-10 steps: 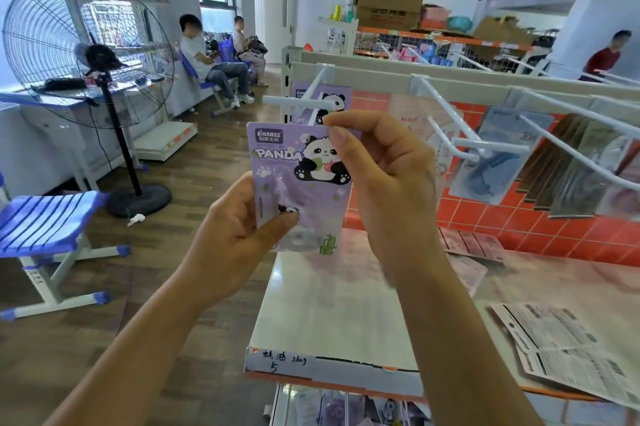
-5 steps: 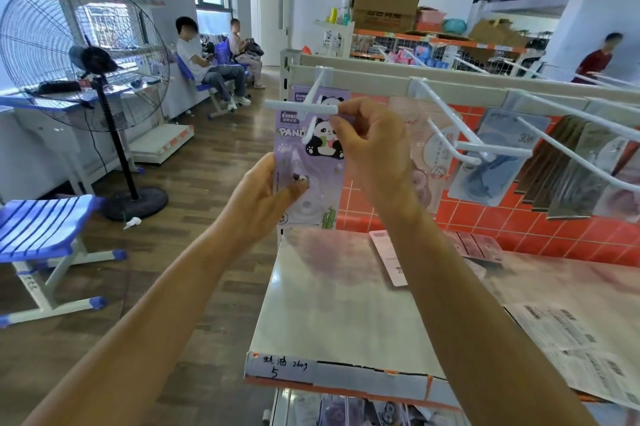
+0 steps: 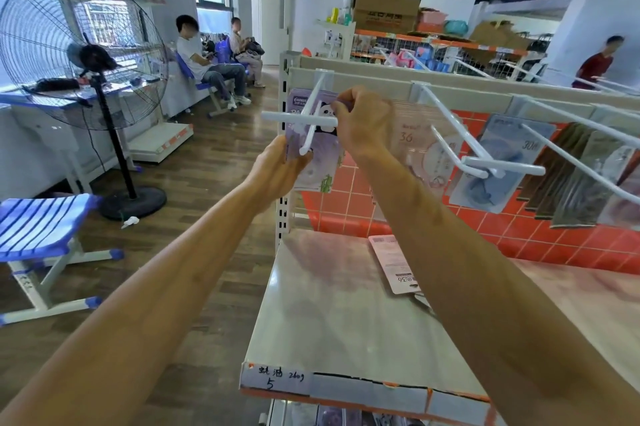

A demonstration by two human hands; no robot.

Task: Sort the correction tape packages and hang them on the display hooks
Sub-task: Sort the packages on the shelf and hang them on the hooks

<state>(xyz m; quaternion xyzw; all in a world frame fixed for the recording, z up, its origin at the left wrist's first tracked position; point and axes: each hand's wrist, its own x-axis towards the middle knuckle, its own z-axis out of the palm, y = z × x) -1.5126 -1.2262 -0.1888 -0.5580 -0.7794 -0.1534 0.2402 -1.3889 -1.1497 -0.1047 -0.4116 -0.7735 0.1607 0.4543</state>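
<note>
Hanging step in hand: your right hand [image 3: 363, 121] pinches the top of the panda package [image 3: 320, 167], your left hand [image 3: 277, 171] grips its lower edge at the leftmost hook [image 3: 313, 107], whose tip the hole must, by my judgement, be threaded over next.

The purple panda-printed cardboard package [image 3: 320, 166] has moved from short of the white metal hook [image 3: 298, 117] to behind its crossbar, pinched at the top under the right hand's fingertips [image 3: 341, 108], with the left hand [image 3: 277, 171] gripping lower.
</note>
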